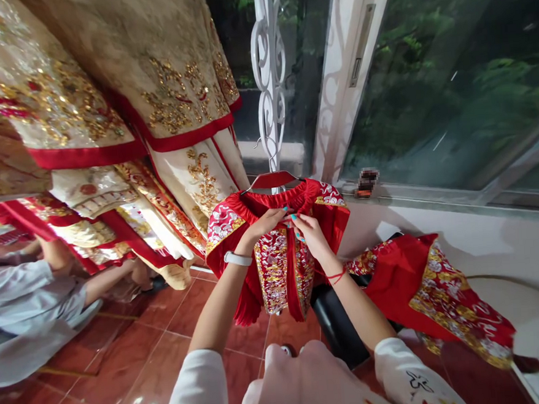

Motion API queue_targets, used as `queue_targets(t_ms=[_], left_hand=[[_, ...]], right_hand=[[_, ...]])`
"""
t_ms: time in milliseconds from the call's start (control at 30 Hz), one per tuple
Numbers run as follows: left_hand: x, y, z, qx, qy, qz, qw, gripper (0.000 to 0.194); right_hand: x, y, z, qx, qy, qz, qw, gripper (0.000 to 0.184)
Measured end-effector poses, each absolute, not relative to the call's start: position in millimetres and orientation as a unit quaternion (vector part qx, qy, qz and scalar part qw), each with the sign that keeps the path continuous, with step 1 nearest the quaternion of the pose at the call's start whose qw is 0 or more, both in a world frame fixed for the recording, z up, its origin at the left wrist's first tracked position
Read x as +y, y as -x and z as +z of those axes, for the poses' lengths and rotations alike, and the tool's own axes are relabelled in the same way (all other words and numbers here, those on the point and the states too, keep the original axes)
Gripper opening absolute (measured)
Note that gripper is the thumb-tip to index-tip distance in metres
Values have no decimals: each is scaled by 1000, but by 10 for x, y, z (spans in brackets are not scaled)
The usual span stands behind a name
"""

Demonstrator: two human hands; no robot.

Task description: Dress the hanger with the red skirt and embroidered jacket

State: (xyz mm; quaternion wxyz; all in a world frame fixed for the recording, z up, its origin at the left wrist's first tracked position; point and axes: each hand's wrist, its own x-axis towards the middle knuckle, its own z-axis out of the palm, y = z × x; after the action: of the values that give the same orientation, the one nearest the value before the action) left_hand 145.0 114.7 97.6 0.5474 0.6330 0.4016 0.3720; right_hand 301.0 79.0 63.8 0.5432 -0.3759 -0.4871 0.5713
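Head view: a red garment (pixel 273 275) with silver and gold embroidery hangs on a hanger (pixel 272 179) before a white scrolled post (pixel 265 67). The left hand (pixel 268 223) and right hand (pixel 309 230) meet at the front of its gathered neckline, their fingers bent and close together (whether clamped on the cloth, one cannot tell). Cream robes (pixel 182 79) hang at left; at right, embroidered red cloth (pixel 435 298) lies below a window (pixel 455 78).

Embroidered jacket (pixel 274 269): red, silver-and-gold motifs | hanging robe (pixel 170 43): beige, gold-sequined sprays, red-hemmed | floor tiles (pixel 178 310): reddish-brown, pale-lined
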Motion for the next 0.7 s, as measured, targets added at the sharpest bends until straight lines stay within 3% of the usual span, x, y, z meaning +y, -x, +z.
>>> queue_targets(t_ms=[133,200,267,333,533,700], left_hand=[[1001,-1338,1146,361,-451,545,608,27],[806,-1162,1324,276,-389,638,605,16],[541,-931,1491,188,-359,716,569,7],[276,-702,1566,155,-359,771,502,10],[-60,-222,1281,331,-348,784,394,18],[-144,346,1292,310,-319,834,326,25]], right_hand=[[738,-2979,551,-463,342,597,559,46],[723,-2967,490,-438,338,608,570,45],[709,-2965,431,-426,342,610,575,43],[705,-2987,381,-465,350,592,558,39],[915,-3266,453,-688,382,406,464,26],[1137,-3520,735,-735,387,290,475,28]])
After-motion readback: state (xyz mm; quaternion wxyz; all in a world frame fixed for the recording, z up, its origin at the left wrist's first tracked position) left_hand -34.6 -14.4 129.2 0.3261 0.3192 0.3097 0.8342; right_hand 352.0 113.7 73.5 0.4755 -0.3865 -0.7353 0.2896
